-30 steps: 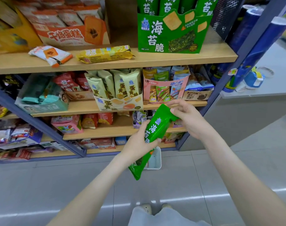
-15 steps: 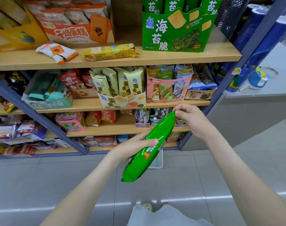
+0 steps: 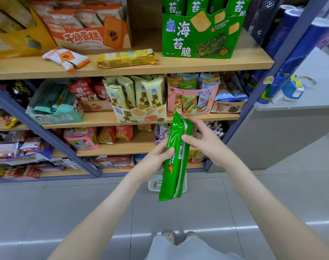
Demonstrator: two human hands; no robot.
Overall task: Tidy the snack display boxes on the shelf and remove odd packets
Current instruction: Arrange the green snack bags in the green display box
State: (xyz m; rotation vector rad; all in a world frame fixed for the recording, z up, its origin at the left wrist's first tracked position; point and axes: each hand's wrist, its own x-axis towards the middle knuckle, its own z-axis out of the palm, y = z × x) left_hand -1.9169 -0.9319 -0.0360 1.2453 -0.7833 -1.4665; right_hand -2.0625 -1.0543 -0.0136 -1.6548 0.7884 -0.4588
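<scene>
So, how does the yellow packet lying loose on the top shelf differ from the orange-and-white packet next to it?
The yellow packet is long and slim; the orange-and-white packet is shorter and wider. The yellow packet lies nearly along the front edge of the top shelf; the orange-and-white packet lies slanted. Both lie flat and loose, outside any display box.

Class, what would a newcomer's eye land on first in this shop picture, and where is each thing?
The bright green packet, gripped upright by the left hand and right hand at the centre, stands out first. Next comes the big green display box at the right of the top shelf, with a yellow packet and an orange-and-white packet lying loose to its left.
</scene>
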